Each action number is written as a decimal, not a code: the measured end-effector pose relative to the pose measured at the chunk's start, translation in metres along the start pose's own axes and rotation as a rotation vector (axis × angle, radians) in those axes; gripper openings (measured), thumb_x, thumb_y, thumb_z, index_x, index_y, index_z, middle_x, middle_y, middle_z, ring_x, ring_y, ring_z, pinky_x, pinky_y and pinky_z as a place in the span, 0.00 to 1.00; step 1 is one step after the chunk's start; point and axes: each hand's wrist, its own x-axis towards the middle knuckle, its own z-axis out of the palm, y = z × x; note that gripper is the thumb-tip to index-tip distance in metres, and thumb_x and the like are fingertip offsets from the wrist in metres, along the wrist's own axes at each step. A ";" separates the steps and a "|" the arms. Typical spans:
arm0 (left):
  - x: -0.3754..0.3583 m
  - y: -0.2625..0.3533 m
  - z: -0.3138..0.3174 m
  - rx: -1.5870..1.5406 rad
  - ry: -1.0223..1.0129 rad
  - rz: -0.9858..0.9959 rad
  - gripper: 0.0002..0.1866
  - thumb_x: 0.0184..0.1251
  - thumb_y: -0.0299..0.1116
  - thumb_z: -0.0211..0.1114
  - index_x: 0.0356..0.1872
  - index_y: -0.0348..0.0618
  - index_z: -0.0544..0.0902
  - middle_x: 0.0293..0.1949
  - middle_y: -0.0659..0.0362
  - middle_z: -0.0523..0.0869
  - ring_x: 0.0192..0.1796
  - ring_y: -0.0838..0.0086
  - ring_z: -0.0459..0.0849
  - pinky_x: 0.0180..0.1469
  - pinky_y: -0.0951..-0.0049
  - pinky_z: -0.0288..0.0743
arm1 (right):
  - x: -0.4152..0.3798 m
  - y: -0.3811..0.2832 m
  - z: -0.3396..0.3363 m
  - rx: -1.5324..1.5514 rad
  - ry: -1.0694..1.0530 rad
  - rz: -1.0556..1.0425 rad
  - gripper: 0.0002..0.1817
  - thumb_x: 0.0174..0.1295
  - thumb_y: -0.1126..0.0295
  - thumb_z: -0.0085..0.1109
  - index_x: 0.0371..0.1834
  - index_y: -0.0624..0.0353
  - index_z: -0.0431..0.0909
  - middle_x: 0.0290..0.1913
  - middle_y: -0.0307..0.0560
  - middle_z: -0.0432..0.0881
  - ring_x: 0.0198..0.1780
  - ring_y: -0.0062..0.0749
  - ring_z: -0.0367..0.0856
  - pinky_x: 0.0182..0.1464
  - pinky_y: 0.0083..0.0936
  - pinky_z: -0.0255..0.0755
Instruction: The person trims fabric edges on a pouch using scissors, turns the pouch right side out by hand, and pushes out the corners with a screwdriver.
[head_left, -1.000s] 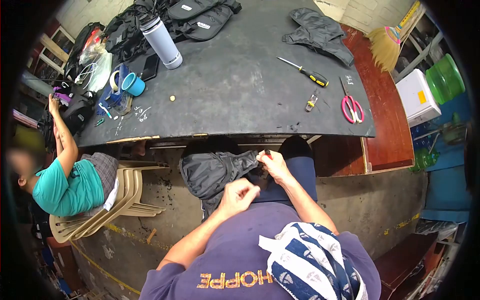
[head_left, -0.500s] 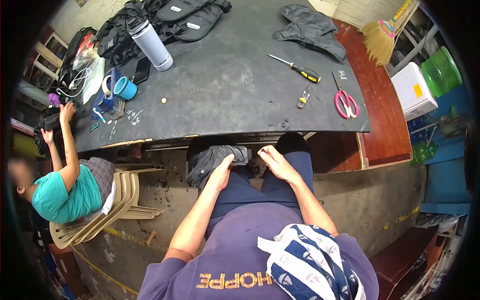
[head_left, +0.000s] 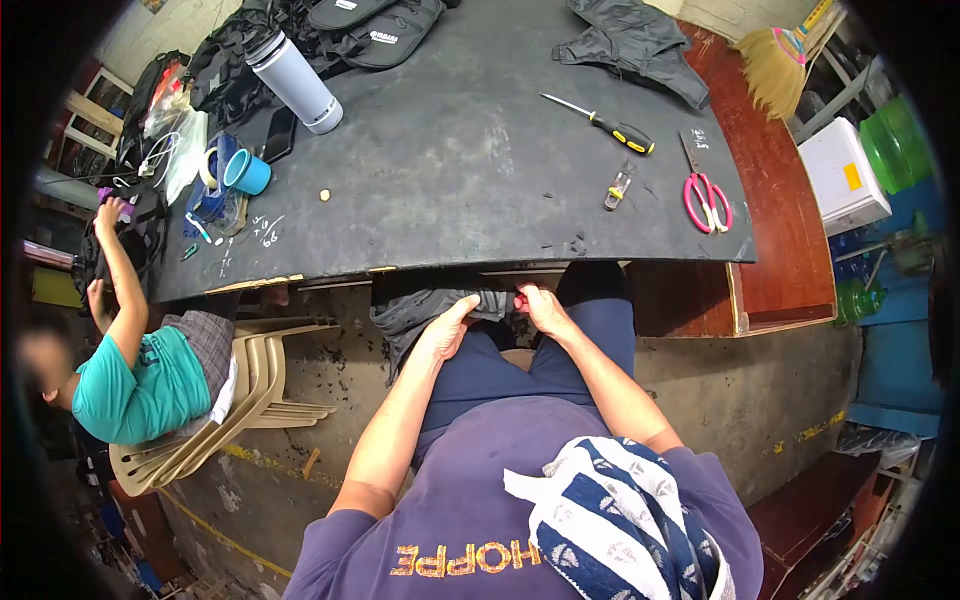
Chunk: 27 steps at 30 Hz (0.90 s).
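A crumpled dark grey fabric piece (head_left: 410, 316) hangs over my lap, just below the table's front edge. My left hand (head_left: 450, 326) is closed on it, thumb on top. At its right end my right hand (head_left: 541, 308) has its fingers pinched together, touching the fabric's edge; whatever small thing may be between those fingertips is hidden. On the black table (head_left: 420, 180) in front of me lie a screwdriver (head_left: 600, 124), a small yellow-and-clear snipping tool (head_left: 617, 188) and pink-handled scissors (head_left: 707, 200).
A grey bottle (head_left: 297, 84), a blue cup (head_left: 247, 172) and black bags (head_left: 375, 30) are on the table's left part. More dark fabric (head_left: 640, 50) lies at the back right. A co-worker (head_left: 150, 390) sits at the left by stacked chairs (head_left: 255, 400).
My right hand has come in to the fabric's right end, closing the gap. The view has shifted slightly. The co-worker's hands have moved on the dark item.
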 end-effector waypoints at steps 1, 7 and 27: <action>-0.001 0.001 -0.001 -0.008 -0.018 -0.007 0.20 0.77 0.40 0.68 0.63 0.41 0.86 0.61 0.57 0.88 0.65 0.68 0.81 0.75 0.62 0.66 | 0.001 0.002 0.000 -0.001 0.001 0.004 0.29 0.77 0.46 0.48 0.41 0.65 0.84 0.37 0.42 0.87 0.38 0.29 0.83 0.45 0.30 0.76; -0.002 -0.002 -0.005 0.007 -0.005 0.011 0.22 0.77 0.42 0.66 0.61 0.37 0.87 0.60 0.52 0.90 0.67 0.63 0.82 0.77 0.58 0.66 | -0.005 -0.007 0.005 -0.051 0.021 -0.063 0.29 0.77 0.50 0.44 0.34 0.67 0.82 0.33 0.44 0.86 0.36 0.30 0.82 0.44 0.31 0.76; -0.007 0.001 -0.002 0.047 -0.151 -0.056 0.21 0.78 0.37 0.66 0.66 0.39 0.85 0.66 0.57 0.87 0.71 0.69 0.79 0.80 0.64 0.62 | -0.019 -0.024 -0.002 -0.051 -0.062 -0.180 0.25 0.77 0.56 0.44 0.34 0.67 0.82 0.29 0.38 0.82 0.32 0.25 0.77 0.39 0.28 0.72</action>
